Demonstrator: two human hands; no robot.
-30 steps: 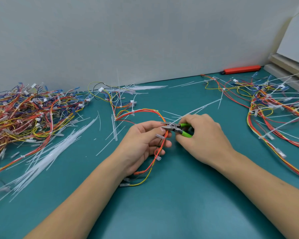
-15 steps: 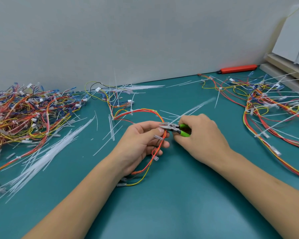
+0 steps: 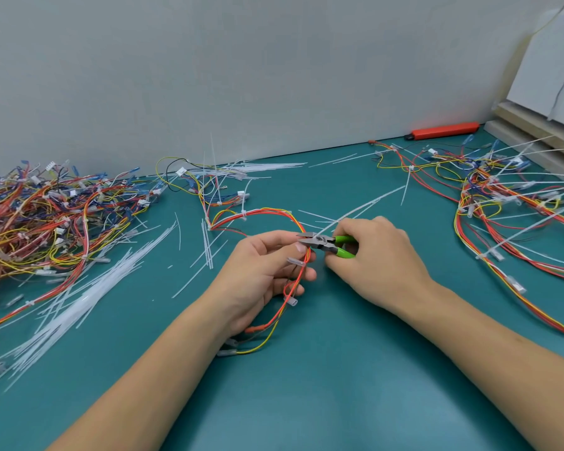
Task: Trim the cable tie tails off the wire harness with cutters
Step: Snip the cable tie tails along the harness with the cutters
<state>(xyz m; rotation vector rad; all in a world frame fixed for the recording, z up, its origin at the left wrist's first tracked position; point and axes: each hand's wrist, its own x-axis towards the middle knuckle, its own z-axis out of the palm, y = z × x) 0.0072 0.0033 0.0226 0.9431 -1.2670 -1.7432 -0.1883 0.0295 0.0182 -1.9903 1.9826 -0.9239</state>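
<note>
Since the frame one second back, both hands are sitting in nearly the same pose, and the cutters' green handles are showing a little wider apart than half a second ago.

Left hand [image 3: 261, 271] is curling its fingers round the wire harness [image 3: 293, 281], a thin bundle of red, orange and yellow leads that is looping back over the mat and trailing out below the palm with clear plastic sleeves on its ends. Right hand [image 3: 375, 255] is gripping the cutters [image 3: 324, 243] by their glossy green handles; the short grey metal nose is pointing left and touching the harness just above the left thumb. Whether a tie tail is lying between the blades cannot be told.

No containers are showing; all stock is lying loose on the smooth teal mat [image 3: 306, 385]. A dense tangled heap of harnesses [image 3: 46, 222] is lying far left, with a fan of thin, straight, translucent white tie offcuts [image 3: 88, 294] just beside it. Another spread of harnesses with long untrimmed tails [image 3: 518, 206] is lying at right. An orange bar-shaped tool [image 3: 443, 131] is resting against the grey wall.
</note>
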